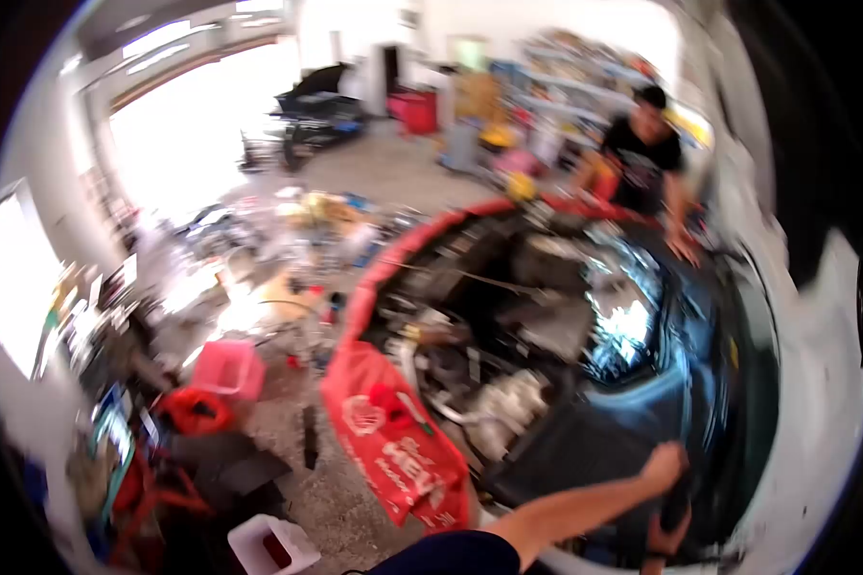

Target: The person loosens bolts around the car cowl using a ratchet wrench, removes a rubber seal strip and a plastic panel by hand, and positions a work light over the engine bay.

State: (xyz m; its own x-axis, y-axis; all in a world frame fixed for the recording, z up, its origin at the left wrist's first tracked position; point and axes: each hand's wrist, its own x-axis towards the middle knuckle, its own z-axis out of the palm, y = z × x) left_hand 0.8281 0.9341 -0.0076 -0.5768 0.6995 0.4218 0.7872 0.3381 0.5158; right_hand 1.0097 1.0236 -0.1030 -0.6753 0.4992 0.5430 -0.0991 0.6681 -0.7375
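My left hand (664, 467) is closed at the near rear edge of an open car engine bay, above a black panel (556, 446). Just below it, my right hand (669, 533) curls around a dark object, with a dark band at the wrist. Blur hides what that object is and whether both hands share it. Beside my hands runs the shiny dark base of the windshield (714, 412). A crumpled, reflective bluish sheet (628, 316) lies farther along the bay.
A red fender cover (393, 431) drapes over the car's edge. Across the bay, a person (642, 158) leans with a hand on the car. A pink bin (228, 369), a white container (272, 544) and scattered parts lie on the floor. Shelves (585, 86) stand behind.
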